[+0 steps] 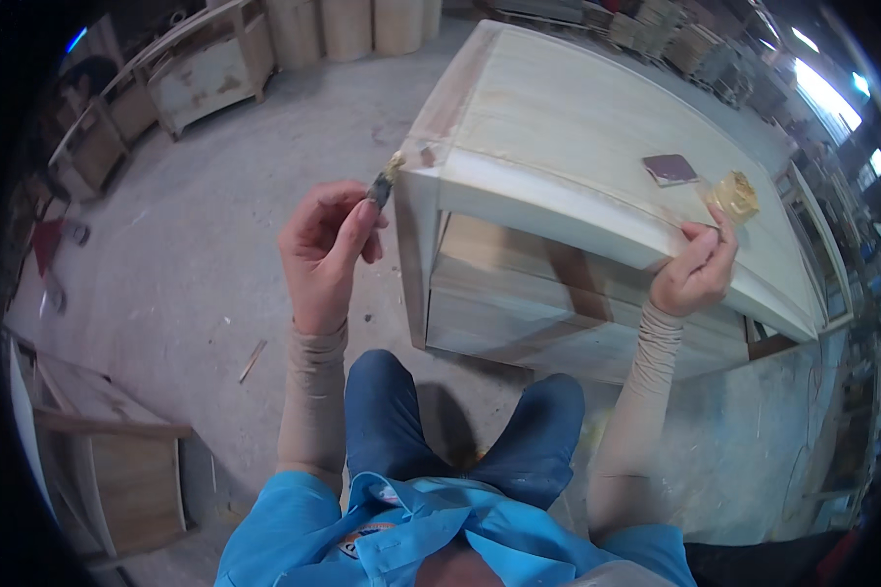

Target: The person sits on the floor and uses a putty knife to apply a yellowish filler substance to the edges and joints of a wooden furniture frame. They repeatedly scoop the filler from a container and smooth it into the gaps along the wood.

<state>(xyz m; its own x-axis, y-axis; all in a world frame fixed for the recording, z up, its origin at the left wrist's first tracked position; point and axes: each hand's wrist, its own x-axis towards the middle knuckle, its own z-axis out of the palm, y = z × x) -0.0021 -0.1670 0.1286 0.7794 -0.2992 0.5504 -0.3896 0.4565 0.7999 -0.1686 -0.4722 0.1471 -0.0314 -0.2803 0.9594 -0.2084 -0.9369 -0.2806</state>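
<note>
A small dark putty knife with yellowish filler on its tip [383, 186] is pinched between the thumb and fingers of the left hand [325, 249]. The tip is held right at the near left top corner of the big pale bare-wood cabinet [558, 127], and a yellowish smear of filler can be seen on that corner. The right hand [697, 269] is curled on the front edge of the cabinet top, far to the right; its fingertips are pressed on the wood and nothing is gripped in it. Just beyond it on the top, a shiny yellow lump of filler [735, 196] is seen, and beside that a small dark red square of sandpaper [670, 169]. The left corner looks partly filled. The rest of the front edge looks plain, so most of the filling seems to be left.
</note>
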